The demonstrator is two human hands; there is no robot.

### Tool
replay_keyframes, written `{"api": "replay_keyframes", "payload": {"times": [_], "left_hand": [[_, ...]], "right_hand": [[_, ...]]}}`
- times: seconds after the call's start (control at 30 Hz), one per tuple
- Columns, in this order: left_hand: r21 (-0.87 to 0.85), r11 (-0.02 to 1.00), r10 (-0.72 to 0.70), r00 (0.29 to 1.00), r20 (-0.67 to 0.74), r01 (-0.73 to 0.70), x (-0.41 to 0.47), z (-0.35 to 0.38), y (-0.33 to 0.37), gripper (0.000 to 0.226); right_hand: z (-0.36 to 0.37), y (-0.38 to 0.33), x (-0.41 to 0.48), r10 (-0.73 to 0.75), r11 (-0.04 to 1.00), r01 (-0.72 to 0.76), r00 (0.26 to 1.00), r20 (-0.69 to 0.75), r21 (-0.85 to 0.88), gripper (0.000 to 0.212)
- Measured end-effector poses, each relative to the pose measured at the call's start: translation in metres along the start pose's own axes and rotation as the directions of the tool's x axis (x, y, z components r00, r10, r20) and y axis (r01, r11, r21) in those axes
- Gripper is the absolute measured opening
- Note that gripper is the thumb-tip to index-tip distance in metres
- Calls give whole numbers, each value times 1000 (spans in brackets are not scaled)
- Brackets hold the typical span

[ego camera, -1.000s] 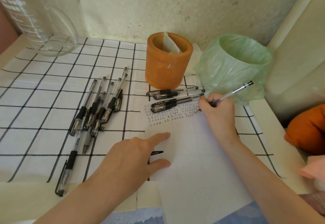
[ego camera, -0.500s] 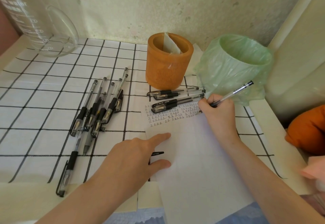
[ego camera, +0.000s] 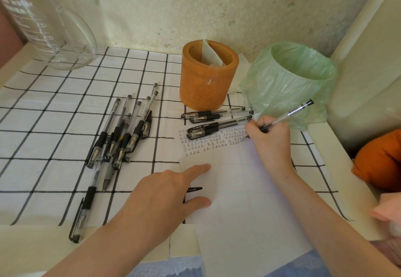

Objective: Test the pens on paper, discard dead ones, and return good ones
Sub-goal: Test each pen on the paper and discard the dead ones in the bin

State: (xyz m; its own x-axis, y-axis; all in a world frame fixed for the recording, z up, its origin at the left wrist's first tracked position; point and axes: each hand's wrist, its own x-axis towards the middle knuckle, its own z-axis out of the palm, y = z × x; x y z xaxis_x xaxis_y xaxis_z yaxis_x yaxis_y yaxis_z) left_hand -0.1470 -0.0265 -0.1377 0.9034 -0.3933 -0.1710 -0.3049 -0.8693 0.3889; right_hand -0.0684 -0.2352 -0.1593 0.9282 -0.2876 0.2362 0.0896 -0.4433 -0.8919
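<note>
Both forearms are bare along their whole visible length, from the lower edge of the frame up to the left hand (ego camera: 165, 194) and right hand (ego camera: 269, 140). Blue, white-patterned cloth (ego camera: 184, 268) at bottom centre may be clothing; unclear.

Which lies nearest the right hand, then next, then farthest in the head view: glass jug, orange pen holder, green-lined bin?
1. Green-lined bin, just behind the right hand.
2. Orange pen holder, back left.
3. Glass jug, far left corner.

Close head-worn view, forward and down.
</note>
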Motion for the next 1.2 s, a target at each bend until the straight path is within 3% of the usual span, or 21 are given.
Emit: {"api": "replay_keyframes", "payload": {"times": [0.93, 1.07, 1.2], "left_hand": [[-20, 1000, -14, 1000, 12, 14, -1, -2, 1, 57], [-182, 983, -21, 997, -68, 8, -1, -3, 1, 57], [-532, 843, -34, 978, -204, -82, 1, -9, 0, 41]], "right_hand": [[0, -2, 0, 0, 1000, 0, 1000, 9, -13, 39], [-2, -4, 1, 67, 998, -67, 998, 17, 20, 39], [-7, -24, -1, 219, 882, -249, 968, 121, 399, 38]]}}
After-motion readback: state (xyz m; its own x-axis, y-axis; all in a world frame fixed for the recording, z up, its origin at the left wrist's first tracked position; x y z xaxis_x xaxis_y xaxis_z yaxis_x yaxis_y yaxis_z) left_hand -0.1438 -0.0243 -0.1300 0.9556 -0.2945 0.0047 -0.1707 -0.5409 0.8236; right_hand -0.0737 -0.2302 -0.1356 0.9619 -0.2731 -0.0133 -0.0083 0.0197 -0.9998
